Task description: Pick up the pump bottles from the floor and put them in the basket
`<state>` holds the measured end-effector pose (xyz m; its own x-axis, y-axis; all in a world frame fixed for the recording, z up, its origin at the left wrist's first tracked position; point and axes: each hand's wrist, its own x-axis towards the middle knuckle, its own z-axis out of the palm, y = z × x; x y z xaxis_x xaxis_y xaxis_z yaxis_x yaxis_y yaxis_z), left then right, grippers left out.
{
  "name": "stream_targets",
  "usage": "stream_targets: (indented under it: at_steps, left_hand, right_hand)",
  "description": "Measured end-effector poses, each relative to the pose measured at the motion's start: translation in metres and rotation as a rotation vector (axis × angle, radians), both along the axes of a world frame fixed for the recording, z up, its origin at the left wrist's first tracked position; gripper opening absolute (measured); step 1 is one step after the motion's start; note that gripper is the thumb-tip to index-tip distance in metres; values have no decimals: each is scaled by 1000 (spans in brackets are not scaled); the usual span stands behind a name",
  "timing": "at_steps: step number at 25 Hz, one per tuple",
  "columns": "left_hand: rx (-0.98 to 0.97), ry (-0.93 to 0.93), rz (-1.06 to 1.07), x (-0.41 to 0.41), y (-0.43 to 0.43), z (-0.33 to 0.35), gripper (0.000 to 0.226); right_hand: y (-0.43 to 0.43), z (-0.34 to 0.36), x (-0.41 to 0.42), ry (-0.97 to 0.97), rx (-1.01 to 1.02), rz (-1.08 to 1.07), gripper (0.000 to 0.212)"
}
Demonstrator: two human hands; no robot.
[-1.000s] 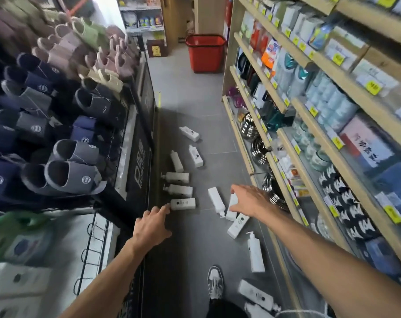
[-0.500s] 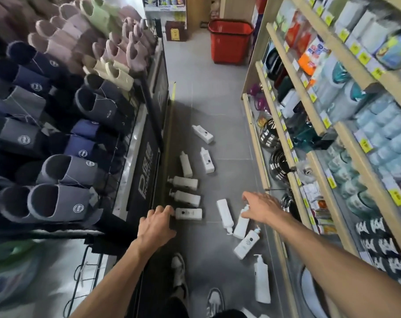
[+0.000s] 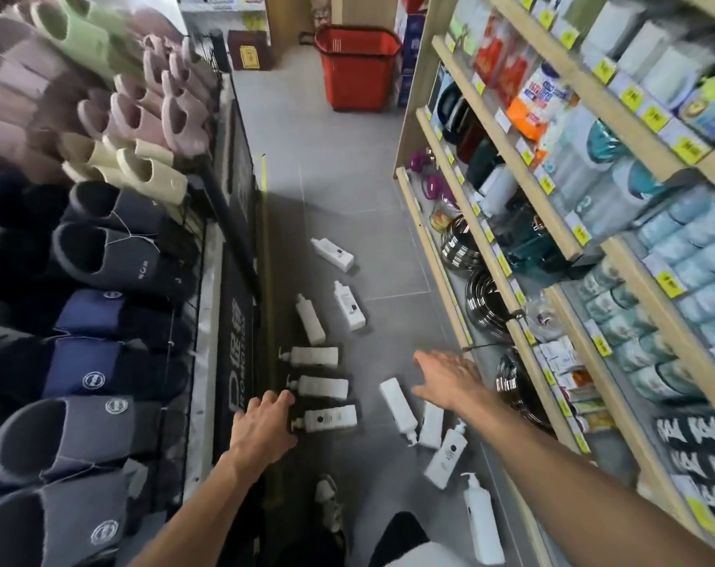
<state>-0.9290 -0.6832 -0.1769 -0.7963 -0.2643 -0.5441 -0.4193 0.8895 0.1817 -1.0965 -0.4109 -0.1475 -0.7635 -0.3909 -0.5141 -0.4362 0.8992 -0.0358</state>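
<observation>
Several white pump bottles lie scattered on the grey tiled floor. One bottle (image 3: 329,418) lies just right of my left hand (image 3: 261,427), whose fingers are curled and hold nothing. Two more bottles (image 3: 322,387) (image 3: 314,356) lie above it. My right hand (image 3: 448,380) hovers open, fingers spread, above a cluster of bottles (image 3: 399,405) (image 3: 447,458). Another bottle (image 3: 482,523) lies near my feet. The red basket (image 3: 358,67) stands far down the aisle on the floor.
A slipper rack (image 3: 94,247) lines the left side, with a black sign panel (image 3: 237,321) at floor level. Wooden shelves (image 3: 523,247) stocked with goods run along the right. My shoe (image 3: 329,501) is on the floor below the bottles.
The view has moved forward along the aisle and the basket appears closer. My right hand has lifted off the bottle cluster and spread open. My left hand stays near the lowest left bottle.
</observation>
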Motion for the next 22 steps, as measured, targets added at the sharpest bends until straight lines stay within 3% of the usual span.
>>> stream_targets:
  at_steps: [11,22]
  left_hand:
    - [9,-147,28,-32,-3,-74,68]
    - [42,-320,82,-44,31,-230,63]
  right_hand:
    - [12,-77,-33,-188,8,-90,55]
    - [52,-256,-50,-439,95,-276,51]
